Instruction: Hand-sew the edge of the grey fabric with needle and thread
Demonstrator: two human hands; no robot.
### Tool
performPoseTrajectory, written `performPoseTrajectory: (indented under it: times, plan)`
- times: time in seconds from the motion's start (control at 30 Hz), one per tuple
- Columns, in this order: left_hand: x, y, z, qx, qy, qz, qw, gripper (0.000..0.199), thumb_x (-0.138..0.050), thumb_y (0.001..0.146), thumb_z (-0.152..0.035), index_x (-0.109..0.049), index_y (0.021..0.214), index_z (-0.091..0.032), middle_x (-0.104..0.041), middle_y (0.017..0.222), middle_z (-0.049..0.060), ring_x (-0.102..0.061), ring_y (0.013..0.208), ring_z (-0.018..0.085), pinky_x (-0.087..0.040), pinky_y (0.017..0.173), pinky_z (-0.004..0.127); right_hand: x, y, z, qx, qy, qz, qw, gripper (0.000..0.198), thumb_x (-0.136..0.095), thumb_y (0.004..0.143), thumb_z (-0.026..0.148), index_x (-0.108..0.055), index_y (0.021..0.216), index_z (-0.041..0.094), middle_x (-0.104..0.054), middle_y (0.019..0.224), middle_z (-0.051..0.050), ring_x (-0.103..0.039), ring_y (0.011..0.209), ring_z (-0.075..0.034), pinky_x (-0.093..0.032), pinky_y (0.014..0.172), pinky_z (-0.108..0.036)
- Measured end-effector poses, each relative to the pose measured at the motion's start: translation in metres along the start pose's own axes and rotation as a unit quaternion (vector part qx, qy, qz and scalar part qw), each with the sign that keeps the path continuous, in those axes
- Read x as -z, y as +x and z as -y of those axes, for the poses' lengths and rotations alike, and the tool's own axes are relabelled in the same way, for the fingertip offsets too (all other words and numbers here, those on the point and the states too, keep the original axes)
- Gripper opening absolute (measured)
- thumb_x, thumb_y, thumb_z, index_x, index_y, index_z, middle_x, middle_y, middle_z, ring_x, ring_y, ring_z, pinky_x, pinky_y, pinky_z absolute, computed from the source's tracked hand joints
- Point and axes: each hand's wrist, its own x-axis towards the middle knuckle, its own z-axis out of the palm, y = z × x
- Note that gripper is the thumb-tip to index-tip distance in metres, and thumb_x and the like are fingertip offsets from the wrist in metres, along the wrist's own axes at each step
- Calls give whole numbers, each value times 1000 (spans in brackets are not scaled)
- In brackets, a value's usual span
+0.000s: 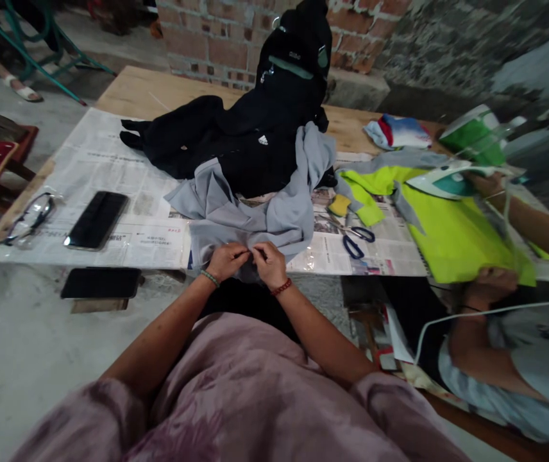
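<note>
A light grey garment (281,218) lies crumpled at the table's front edge, its far part resting against a black jacket (240,144) with a small white logo. My left hand (229,260) pinches the near edge of the grey cloth. Close beside it, my right hand (269,263) pinches the same cloth, fingertips almost touching the left ones. Anything small between the fingertips is too fine to make out. To the right of the garment lie scissors (353,244) with dark blue handles and a small yellow piece (338,205).
A co-worker at right moves an iron (452,179) over a neon yellow and grey garment (447,231); its cord hangs low. A phone (96,219) and glasses (29,218) lie on the newspaper-covered table (154,240) at left. A black backpack (294,58) stands behind.
</note>
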Motion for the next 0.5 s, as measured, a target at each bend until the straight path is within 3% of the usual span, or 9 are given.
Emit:
performPoseTrajectory:
  times: [0.23, 0.4, 0.5]
  plan:
    - [0, 3, 2, 7, -21, -10, 1000, 23, -49, 84, -24, -59, 66, -16, -57, 65, -1, -51, 65, 11, -40, 66, 22, -2, 7, 1, -107, 80, -5, 991, 18, -45, 84, 35, -53, 80, 19, -51, 55, 5, -48, 48, -9, -43, 56, -22]
    - [-1, 3, 3, -3, -8, 1, 1000, 28, -47, 85, -24, -55, 60, -15, -55, 63, 0, -49, 65, 11, -38, 64, 23, -5, 9, -1, -77, 52, 16, 996, 13, -47, 81, 29, -52, 74, 20, -53, 56, 3, -52, 53, -11, -43, 57, -22]
    - [-2, 4, 3, 6, -11, -10, 1000, 28, -47, 85, -26, -55, 61, -15, -53, 62, -1, -48, 64, 11, -38, 63, 23, -1, 14, 1, -104, 82, 5, 991, 14, -46, 81, 31, -51, 74, 20, -51, 50, 5, -51, 48, -10, -42, 54, -21]
